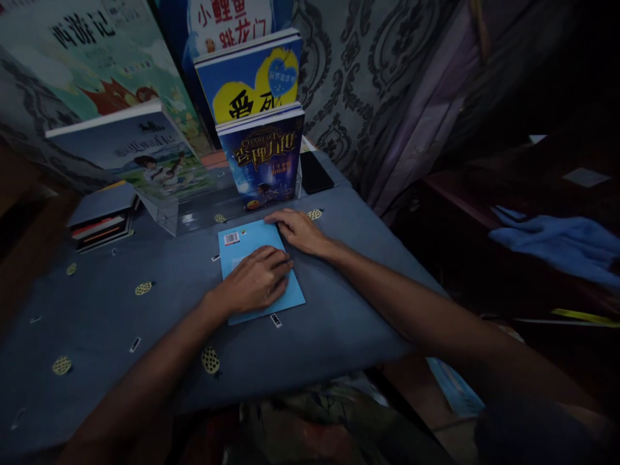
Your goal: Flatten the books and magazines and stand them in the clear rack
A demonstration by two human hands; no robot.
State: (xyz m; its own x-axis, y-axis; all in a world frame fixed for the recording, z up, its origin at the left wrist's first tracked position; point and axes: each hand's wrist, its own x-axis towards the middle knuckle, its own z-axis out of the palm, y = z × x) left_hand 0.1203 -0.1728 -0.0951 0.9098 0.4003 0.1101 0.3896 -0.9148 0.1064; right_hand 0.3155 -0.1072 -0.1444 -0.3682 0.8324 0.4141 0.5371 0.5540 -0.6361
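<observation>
A light blue book [252, 234] lies with its back cover up on the cloth-covered table, its barcode near the upper left corner. Across its middle rests my left hand [259, 279], palm down, fingers extended and slightly bent over the cover. My right hand [301, 231] touches the book's upper right corner, with the index finger stretched along the top edge. Its thumb side is partly hidden. Just behind my hands stands a dark blue book [266, 158] in a clear stand [194, 216].
Behind it stand a yellow-and-blue book [247, 84] and larger picture books, one a green one [92, 71]. At left lies a small stack of books [103, 216]. A black phone [316, 173] lies near the table's right edge. Blue cloth [557, 236] is farther right.
</observation>
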